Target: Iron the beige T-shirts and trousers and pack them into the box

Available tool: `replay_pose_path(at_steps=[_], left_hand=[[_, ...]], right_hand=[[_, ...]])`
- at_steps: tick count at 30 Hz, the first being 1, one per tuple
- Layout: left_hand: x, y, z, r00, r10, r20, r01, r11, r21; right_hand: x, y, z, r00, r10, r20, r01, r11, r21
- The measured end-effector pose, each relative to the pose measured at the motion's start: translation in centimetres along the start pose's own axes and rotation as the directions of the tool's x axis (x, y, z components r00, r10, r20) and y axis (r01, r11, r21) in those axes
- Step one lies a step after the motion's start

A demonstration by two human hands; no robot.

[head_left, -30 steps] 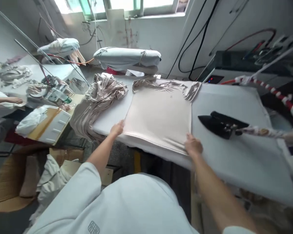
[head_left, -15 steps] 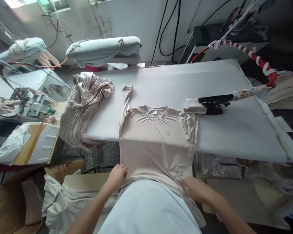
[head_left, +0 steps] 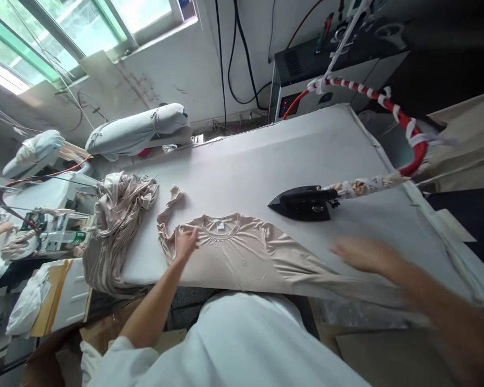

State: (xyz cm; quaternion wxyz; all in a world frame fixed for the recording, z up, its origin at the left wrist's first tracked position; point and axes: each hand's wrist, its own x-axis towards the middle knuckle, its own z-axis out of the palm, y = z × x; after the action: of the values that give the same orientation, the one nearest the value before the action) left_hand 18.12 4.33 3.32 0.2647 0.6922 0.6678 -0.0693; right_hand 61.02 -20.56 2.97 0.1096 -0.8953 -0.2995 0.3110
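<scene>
A beige long-sleeved shirt (head_left: 229, 258) lies front up on the padded table, its collar away from me and a small label inside the neckline. One sleeve is twisted upward at the left; cloth stretches out to the right along the table edge. My left hand (head_left: 186, 244) rests on the shirt's left shoulder beside the collar, fingers slightly apart. Over the right side of the table, my right hand (head_left: 365, 255) is blurred by motion, its fingers unclear. Beyond it a black iron (head_left: 304, 203) lies on the table, its tip pointing left.
A heap of beige garments (head_left: 119, 236) hangs over the table's left edge. The padded table (head_left: 234, 166) extends to the back right. A red hose (head_left: 419, 150) wrapped in white strips leads to the iron. Behind stands a padded roll (head_left: 141, 129). A cardboard box (head_left: 64, 295) sits at left.
My left hand has moved from the hem up to the shoulder. My right hand has swung up and right. The shirt's right side is now stretched rightward, and the view has shifted.
</scene>
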Motion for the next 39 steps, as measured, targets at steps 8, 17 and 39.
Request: replay_pose_path(at_steps=[8, 17, 39], left_hand=[[5.6, 16.8, 11.1, 0.971, 0.235, 0.053, -0.202, 0.913, -0.355], [9.4, 17.3, 8.0, 0.950, 0.264, 0.166, -0.301, 0.916, 0.265], [12.4, -2.2, -2.6, 0.837, 0.517, 0.180, -0.546, 0.814, 0.198]], right_hand=[[4.9, -11.0, 12.0, 0.981, -0.178, -0.073, 0.170, 0.980, -0.106], [2.1, -11.0, 13.0, 0.686, -0.706, -0.176, 0.686, 0.708, -0.167], [5.7, -22.1, 7.4, 0.908, -0.262, 0.326, 0.395, 0.793, -0.464]])
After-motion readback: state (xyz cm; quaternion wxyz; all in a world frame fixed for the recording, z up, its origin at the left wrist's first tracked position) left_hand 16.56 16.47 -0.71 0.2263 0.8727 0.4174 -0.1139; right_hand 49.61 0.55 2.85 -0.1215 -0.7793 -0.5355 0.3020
